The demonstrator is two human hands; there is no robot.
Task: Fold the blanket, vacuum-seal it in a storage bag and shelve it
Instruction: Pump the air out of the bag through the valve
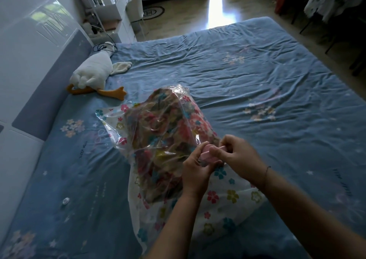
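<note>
Two bare hands are meeting over a vacuum storage bag point(227, 205) lying on a blue bed point(257, 70), the left hand point(195, 171) and the right hand point(239, 157) both pinching a small pink plastic piece point(205, 155) at the bag's right flank; whether it is a valve cap or a sealing clip is not showing clearly. A floral blanket point(164, 127) is sitting inside the clear bag, whose long axis is running away from the person and leaning slightly left, so the bulk is lying ahead and left of the grip while the flat printed end is trailing back under the wrists. Neither hand is nearer. Sealing appears to be under way, with shelving not yet done.
</note>
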